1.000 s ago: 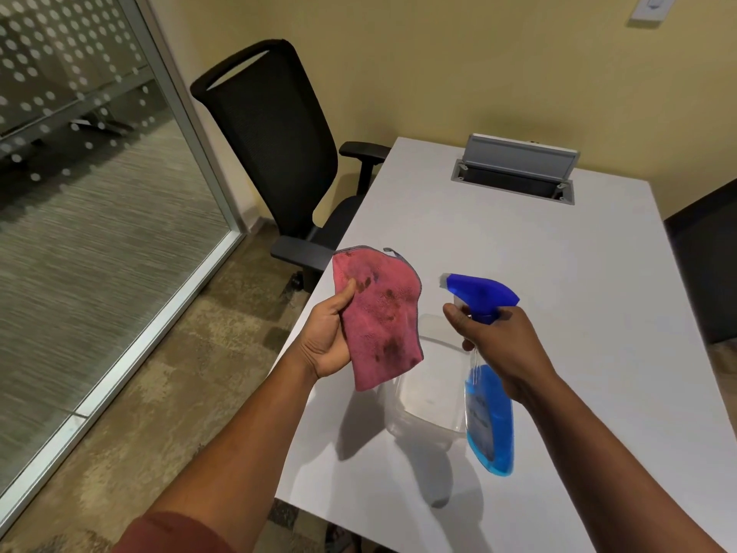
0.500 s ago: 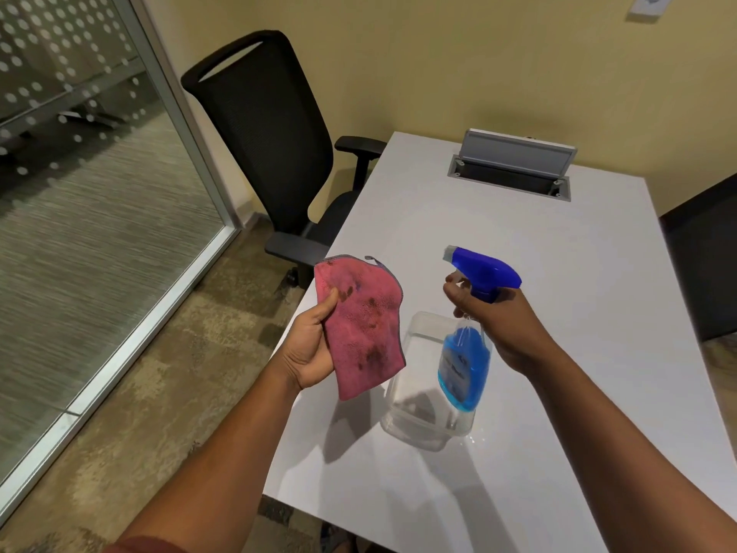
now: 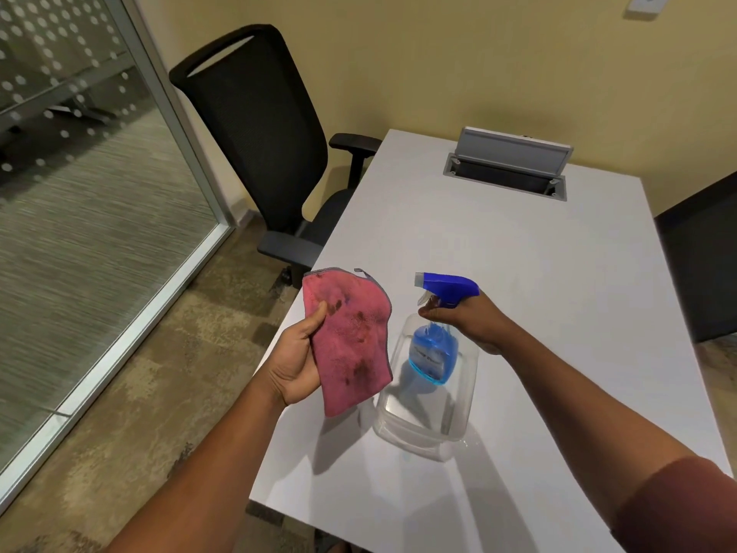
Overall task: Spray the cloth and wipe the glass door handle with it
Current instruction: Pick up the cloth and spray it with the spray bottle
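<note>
Your left hand [image 3: 297,359] holds the cloth [image 3: 351,341], your right hand [image 3: 464,319] grips the spray bottle [image 3: 434,333] aimed at it, and no wiping is done yet.

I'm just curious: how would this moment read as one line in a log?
left hand holds pink cloth | right hand grips spray bottle, nozzle toward cloth | over clear tub

Head cam, looks fwd/down, close over table [image 3: 518,297].
</note>
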{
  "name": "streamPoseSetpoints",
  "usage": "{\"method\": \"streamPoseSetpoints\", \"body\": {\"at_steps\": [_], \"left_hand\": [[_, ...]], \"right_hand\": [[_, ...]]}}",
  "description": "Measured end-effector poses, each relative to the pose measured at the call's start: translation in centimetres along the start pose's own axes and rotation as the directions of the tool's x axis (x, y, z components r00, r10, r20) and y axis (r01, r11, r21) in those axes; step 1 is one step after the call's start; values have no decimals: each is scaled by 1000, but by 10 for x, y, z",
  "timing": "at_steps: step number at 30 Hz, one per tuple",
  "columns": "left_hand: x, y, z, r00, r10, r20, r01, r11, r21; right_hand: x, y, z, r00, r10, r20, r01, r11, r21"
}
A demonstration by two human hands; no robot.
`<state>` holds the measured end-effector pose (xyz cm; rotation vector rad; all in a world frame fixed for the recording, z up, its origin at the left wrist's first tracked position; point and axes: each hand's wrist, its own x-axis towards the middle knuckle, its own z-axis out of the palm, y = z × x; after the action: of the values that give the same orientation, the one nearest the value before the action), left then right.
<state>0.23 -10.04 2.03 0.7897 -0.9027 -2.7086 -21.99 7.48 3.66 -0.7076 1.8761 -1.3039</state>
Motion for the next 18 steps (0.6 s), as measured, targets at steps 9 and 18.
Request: {"method": "streamPoseSetpoints", "body": {"at_steps": [9,18], "left_hand": [[0,-2,0,1000,4,-5,-4,1000,0],[0,-7,2,1000,-1,-17,1,1000,1]], "right_hand": [[23,11,-17,991,68,113,-62,997,-55],[32,15,-25,988,13,153,-14,1000,3]]}}
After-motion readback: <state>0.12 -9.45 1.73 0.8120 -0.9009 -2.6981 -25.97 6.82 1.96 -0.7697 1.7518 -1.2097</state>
